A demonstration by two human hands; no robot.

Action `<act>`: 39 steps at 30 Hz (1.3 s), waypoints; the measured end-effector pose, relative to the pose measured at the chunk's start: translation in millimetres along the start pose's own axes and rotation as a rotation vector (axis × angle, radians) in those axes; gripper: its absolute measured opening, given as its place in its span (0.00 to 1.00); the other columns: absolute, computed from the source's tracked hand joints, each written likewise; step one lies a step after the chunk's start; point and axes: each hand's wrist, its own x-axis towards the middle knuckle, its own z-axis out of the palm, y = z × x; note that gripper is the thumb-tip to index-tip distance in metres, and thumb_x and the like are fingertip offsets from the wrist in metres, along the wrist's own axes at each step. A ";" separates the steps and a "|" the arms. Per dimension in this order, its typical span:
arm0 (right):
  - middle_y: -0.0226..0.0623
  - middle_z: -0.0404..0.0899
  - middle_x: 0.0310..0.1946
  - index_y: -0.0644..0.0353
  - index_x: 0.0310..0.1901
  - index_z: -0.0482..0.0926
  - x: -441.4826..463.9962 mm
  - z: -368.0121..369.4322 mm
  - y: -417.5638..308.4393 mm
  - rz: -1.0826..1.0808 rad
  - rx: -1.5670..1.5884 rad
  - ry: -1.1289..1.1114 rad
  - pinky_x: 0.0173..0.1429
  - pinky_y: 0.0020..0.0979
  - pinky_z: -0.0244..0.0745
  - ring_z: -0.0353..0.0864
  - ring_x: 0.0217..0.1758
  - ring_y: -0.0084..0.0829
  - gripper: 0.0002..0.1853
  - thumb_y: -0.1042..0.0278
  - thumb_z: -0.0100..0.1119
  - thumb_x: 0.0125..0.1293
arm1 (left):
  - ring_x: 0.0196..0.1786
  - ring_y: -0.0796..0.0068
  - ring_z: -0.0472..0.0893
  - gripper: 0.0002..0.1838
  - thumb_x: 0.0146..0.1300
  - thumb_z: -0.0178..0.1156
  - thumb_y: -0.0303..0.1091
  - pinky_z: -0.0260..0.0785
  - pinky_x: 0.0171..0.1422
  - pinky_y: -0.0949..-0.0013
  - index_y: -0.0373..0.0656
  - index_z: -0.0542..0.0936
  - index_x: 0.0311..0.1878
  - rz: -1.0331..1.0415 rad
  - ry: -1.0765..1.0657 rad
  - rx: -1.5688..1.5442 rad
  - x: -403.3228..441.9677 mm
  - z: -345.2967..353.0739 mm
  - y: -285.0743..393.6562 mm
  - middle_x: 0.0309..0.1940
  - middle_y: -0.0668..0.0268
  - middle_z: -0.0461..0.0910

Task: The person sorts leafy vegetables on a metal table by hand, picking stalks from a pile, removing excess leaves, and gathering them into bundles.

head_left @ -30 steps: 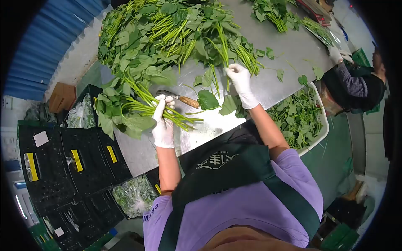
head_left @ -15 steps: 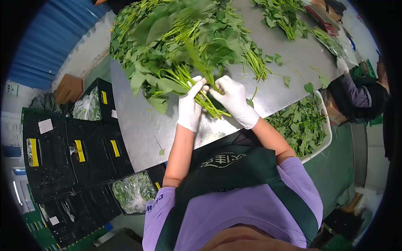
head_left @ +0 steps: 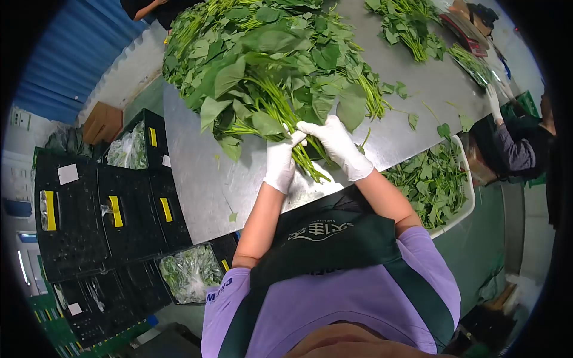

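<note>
Both my hands wear white gloves and meet at a bunch of leafy greens (head_left: 271, 98) above the near edge of the metal table. My left hand (head_left: 281, 160) is wrapped round the stems, whose cut ends stick out below it. My right hand (head_left: 335, 143) closes on the bunch from the other side, thumb across the stems; its fingertips are partly hidden by leaves. Beyond the bunch lies a large heap of the same greens (head_left: 203, 45).
A white basket (head_left: 469, 197) of loose leaves stands to the right below the metal table (head_left: 200, 185). Black crates (head_left: 68, 238) are stacked at left, some with bagged greens. Another bunch (head_left: 412, 36) lies at the back right. A co-worker's gloved hand (head_left: 494, 101) touches a bagged bunch.
The upright stem in my right hand has joined the bunch in my left. My right hand has shifted onto the bunch's stems. The co-worker's arm at right has moved.
</note>
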 end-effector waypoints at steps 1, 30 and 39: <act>0.35 0.80 0.32 0.67 0.40 0.78 -0.6 2.3 0.6 -0.034 0.035 0.054 0.35 0.21 0.72 0.77 0.30 0.19 0.12 0.68 0.60 0.59 | 0.31 0.78 0.75 0.13 0.50 0.62 0.19 0.69 0.34 0.77 0.39 0.75 0.40 0.007 0.005 -0.019 -0.1 2.5 -2.1 0.32 0.67 0.76; 0.46 0.79 0.27 0.61 0.29 0.80 66.3 -86.5 68.4 0.151 -1.569 0.202 0.34 0.38 0.73 0.80 0.30 0.43 0.21 0.48 0.66 0.45 | 0.30 0.77 0.76 0.09 0.58 0.60 0.26 0.70 0.36 0.75 0.36 0.76 0.41 -0.063 0.217 -0.088 -11.4 -51.3 40.3 0.27 0.65 0.76; 0.35 0.77 0.31 0.71 0.49 0.74 21.9 -105.3 12.8 -0.005 0.312 -0.061 0.35 0.21 0.72 0.75 0.30 0.24 0.17 0.66 0.53 0.64 | 0.32 0.74 0.77 0.11 0.57 0.61 0.26 0.72 0.39 0.73 0.35 0.75 0.42 -0.074 0.230 -0.084 -2.7 -48.2 24.0 0.28 0.63 0.77</act>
